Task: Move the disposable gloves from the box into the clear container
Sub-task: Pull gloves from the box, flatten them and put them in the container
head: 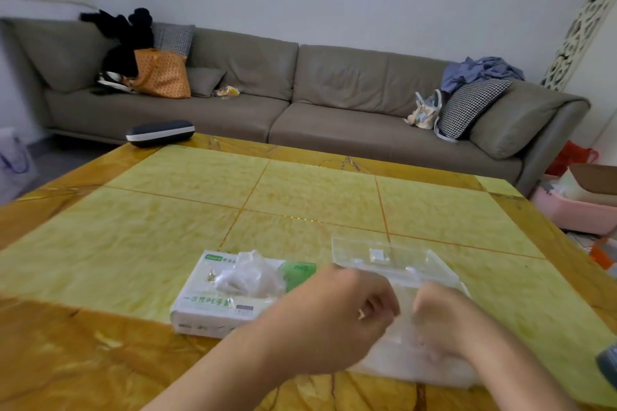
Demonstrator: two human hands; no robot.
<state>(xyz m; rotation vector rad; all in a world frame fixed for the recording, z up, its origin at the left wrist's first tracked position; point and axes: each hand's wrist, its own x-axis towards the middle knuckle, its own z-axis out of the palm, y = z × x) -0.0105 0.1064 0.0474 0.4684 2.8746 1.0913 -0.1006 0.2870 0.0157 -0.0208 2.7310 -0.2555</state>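
left hand [337,317] and right hand [444,320] gripping gloves [405,354], box [213,304] beside

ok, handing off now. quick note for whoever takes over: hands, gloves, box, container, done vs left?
Left hand: fingers curled, over the clear container; motion blur hides whether it grips anything.
Right hand: curled down among thin clear gloves in the container; grip unclear.
Box: on the table, left of the container, a tuft of gloves poking from its slot.
Container lid stands open at the far side.
Done: some gloves moved across.
Left: pull out the rest; how many remain in the box cannot be seen.
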